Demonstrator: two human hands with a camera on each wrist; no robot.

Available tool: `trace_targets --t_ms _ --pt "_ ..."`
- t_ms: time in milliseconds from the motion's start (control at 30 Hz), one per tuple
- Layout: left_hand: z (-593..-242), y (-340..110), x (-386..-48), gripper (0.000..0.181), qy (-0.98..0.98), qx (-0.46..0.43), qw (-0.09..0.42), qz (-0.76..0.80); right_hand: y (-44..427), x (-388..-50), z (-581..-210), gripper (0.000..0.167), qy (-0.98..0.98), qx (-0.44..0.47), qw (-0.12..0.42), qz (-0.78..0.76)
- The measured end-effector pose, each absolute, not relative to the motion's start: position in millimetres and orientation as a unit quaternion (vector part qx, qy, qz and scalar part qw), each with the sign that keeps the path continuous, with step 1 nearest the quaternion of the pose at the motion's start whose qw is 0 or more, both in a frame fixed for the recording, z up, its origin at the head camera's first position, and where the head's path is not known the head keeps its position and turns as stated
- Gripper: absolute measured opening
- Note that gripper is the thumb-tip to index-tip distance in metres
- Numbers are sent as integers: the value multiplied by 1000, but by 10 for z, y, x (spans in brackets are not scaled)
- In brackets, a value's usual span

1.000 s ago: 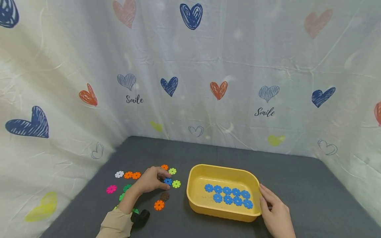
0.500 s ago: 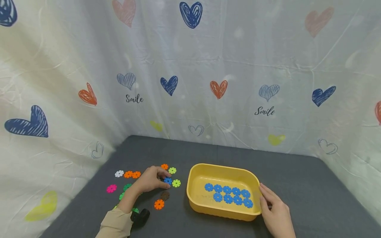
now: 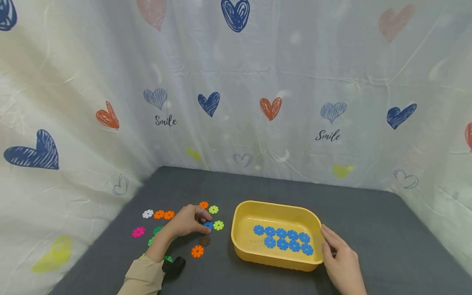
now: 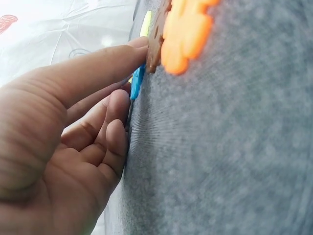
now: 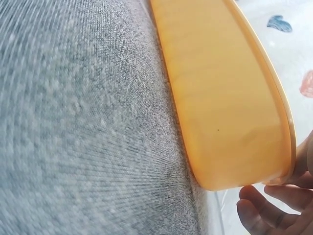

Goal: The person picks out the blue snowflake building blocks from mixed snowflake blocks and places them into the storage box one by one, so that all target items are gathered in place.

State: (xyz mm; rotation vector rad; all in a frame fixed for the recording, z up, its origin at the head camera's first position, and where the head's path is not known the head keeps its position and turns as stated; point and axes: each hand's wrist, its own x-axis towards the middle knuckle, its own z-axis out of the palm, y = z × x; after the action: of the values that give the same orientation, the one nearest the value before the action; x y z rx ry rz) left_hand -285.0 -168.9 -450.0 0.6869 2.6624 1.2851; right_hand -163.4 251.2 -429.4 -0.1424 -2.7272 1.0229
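Note:
My left hand (image 3: 187, 221) pinches a blue snowflake disc (image 3: 209, 225) lying at the cloth. In the left wrist view, this blue disc (image 4: 138, 82) shows edge-on and slightly tilted between the thumb and fingers. Close to that hand lie a lime disc (image 3: 218, 225), a brown disc (image 3: 204, 240) and an orange disc (image 3: 197, 251). With thumb and fingers, my right hand (image 3: 343, 261) grips the right end of a yellow plastic tub (image 3: 274, 261). Several blue discs (image 3: 282, 233) lie in two rows inside the tub.
More loose discs surround the left forearm: white (image 3: 148, 214), pink (image 3: 138, 232), orange (image 3: 169, 214) and green (image 3: 157, 230). A black strap piece (image 3: 174, 267) sits at the left wrist. Behind the dark grey cloth (image 3: 372, 229) hangs a white curtain (image 3: 295, 82) printed with hearts.
The left thumb and fingers have closed in slightly, covering more of the blue disc. The right hand stays on the tub. The head view has tilted a little.

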Motion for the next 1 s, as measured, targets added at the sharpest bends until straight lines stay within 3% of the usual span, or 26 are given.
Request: trace_targets --t_ms 333,600,1000 --pt "-4504 -1697 -2838 16 883 232 61 404 2512 -1642 -4301 42 -929 -49 108 350" --pt "-4486 -1668 -2848 34 888 236 58 390 2519 -1653 -4299 43 -929 -50 111 350" --pt "-4495 -1688 -2848 23 877 255 54 405 2529 -1636 -4300 42 -928 -45 116 351"
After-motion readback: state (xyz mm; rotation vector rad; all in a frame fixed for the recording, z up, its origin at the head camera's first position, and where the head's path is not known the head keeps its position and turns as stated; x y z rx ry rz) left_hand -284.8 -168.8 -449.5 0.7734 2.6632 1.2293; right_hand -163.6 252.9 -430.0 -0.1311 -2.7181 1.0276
